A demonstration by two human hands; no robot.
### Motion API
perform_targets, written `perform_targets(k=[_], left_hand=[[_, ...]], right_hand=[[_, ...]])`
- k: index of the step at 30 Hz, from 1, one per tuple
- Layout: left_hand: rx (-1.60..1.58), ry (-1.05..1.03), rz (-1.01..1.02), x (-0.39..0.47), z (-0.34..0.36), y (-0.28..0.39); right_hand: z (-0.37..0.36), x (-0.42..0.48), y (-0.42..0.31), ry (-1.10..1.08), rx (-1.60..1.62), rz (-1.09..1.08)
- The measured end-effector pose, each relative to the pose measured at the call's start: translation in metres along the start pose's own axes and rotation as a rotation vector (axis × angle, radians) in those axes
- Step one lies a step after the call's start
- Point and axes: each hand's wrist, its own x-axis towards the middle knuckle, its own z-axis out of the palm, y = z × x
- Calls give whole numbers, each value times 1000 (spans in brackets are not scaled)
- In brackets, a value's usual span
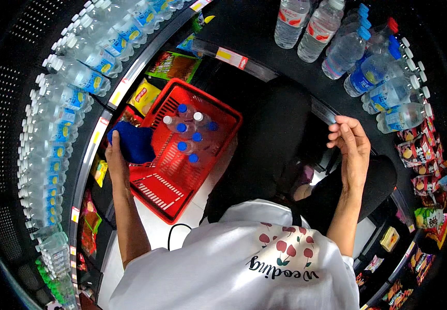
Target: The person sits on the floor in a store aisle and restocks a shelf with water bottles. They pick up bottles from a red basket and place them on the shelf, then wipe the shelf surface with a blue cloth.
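Note:
My left hand [117, 159] grips a blue cloth [137, 141] over the near left side of a red plastic shopping basket [192, 193]. Inside the basket stand several clear plastic bottles [186, 126] with blue or white caps. My right hand [349, 143] is raised at the right, beside the front edge of a black shelf [324, 110]. Its fingers are loosely curled, thumb close to the forefinger, and I see nothing between them. Several water bottles [396, 97] with blue labels and white or blue caps stand on that shelf beyond the hand.
A long row of labelled water bottles [64, 97] fills the left shelf. Snack packets [146, 96] lie on a lower shelf behind the basket. More packets [421, 151] are stacked at the far right. Shelf edges carry price strips [231, 57]. My knees are between basket and right shelf.

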Motion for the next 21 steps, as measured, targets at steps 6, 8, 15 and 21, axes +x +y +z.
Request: perform_targets(k=[6,8,15,21], left_hand=[[129,35,-20,17,-9,-32],[183,57,4,21,-2,-34],[198,25,104,38,17,-29],[216,-46,63,43,22,-28]], right_hand=[[-14,2,6,1,-61,25],[-22,2,5,13,-88,29],[-53,1,-3,77,-139,4],[-84,1,-18,174,-211,-29]])
